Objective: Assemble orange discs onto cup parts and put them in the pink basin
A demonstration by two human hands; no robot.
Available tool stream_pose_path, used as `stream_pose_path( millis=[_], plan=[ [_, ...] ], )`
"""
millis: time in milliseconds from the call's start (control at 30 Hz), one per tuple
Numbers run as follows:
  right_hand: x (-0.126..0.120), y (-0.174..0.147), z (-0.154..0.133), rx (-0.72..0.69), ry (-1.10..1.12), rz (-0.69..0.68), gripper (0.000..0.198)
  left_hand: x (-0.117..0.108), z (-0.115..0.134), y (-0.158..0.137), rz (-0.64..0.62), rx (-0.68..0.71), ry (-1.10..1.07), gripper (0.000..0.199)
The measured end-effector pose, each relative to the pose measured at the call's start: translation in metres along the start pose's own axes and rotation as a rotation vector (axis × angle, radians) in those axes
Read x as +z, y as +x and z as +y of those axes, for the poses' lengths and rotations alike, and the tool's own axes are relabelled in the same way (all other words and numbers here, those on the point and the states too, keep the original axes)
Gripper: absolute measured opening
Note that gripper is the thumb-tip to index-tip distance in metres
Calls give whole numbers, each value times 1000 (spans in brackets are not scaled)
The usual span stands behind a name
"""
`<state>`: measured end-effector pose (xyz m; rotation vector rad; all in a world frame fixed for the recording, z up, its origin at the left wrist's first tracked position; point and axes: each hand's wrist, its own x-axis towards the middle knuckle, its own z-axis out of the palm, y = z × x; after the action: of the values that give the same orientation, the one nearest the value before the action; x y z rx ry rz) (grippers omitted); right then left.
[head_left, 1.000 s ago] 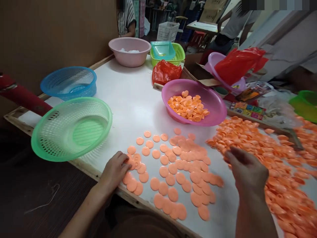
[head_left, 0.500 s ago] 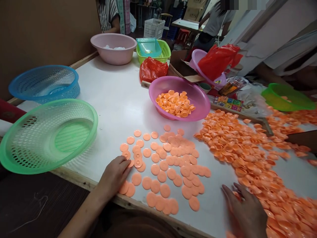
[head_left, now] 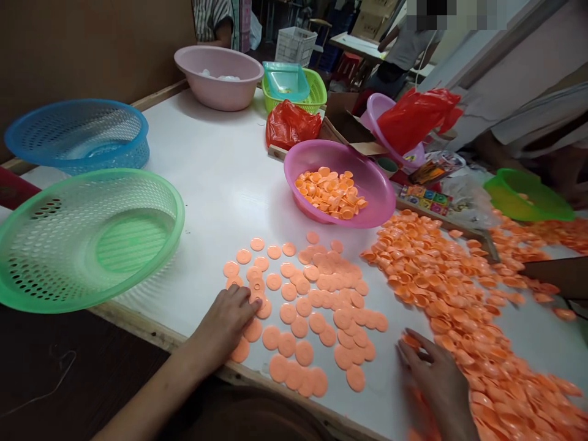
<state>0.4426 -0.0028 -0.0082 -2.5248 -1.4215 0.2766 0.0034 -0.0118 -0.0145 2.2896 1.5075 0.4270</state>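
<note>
My left hand (head_left: 229,318) is over the left side of the spread of flat orange discs (head_left: 287,344). Its fingers are curled together, with the fingertips on an orange disc (head_left: 257,301) and the thumb hidden beneath. Right of the discs, my right hand (head_left: 436,373) pinches a small orange cup-shaped piece (head_left: 410,340) between thumb and fingers, just above the white table. Beside that hand lies a large heap of similar orange cup-shaped pieces (head_left: 459,318). More of them sit in a pink-purple bowl (head_left: 376,190) beyond the discs.
At the left stand a green perforated basket (head_left: 151,269) and a blue one (head_left: 133,150). A pale pink basin (head_left: 225,92), a lime basket (head_left: 316,92) and a red plastic bag (head_left: 291,125) are at the back. A wooden strip edges the white table (head_left: 220,177). Other people are in the background.
My left hand has slid right onto another part of the discs. My right hand has moved left from the heap, carrying an orange cup-shaped piece. The camera view has shifted slightly.
</note>
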Motion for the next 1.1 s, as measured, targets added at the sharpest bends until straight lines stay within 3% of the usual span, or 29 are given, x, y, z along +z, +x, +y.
stream_pose_path(
  millis=[167, 367, 467, 567, 667, 800, 900, 1000, 1100],
  plan=[
    [1, 3, -16, 80, 58, 9, 46, 5, -2, -19, 99, -79, 11, 28],
    [-8, -14, -52, 215, 441, 67, 47, 15, 23, -13, -7, 15, 73, 37],
    [-11, -28, -83, 174, 605, 38, 48, 16, 23, -6, 50, -15, 49, 37],
    [-6, -42, -120, 74, 740, -80, 43, 13, 15, 1, 135, -106, 92, 37],
    [8, -55, -157, -72, 856, -275, 40, 10, 11, 1, 106, -79, 98, 33],
    [25, -73, -196, -241, 789, -454, 38, 11, 13, -4, 115, -71, 34, 32],
    [33, -82, -215, -334, 696, -525, 36, 14, 11, -6, 144, -114, 34, 32],
    [39, -88, -224, -331, 691, -618, 27, 14, 8, -2, 167, -119, 4, 29],
    [44, -94, -226, -336, 690, -684, 19, 11, 11, 3, 233, -157, -161, 28]
  ],
)
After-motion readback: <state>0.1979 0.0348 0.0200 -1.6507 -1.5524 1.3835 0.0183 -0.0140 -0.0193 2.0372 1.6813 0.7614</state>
